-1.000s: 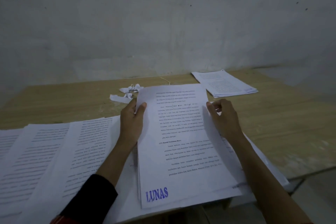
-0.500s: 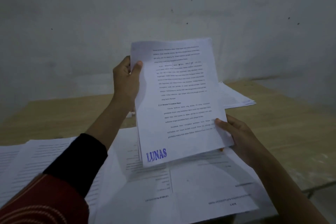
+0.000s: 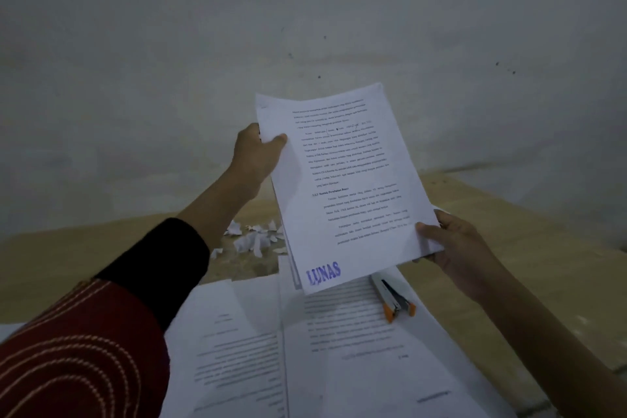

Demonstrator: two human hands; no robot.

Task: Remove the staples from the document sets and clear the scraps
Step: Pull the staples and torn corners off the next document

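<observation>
White document set (image 3: 342,180) stands near upright above the worktop (image 3: 509,220), left hand (image 3: 252,156) pinching its upper-left edge, right hand (image 3: 456,248) gripping its lower-right corner, nearer the orange-tipped tool (image 3: 395,299) lying below.

Left hand (image 3: 254,156) high, right hand (image 3: 456,248) low

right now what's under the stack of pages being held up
A white and orange stapler lies on spread papers on the table below the held stack. The stack covers the stapler's far end and part of the papers.
</observation>
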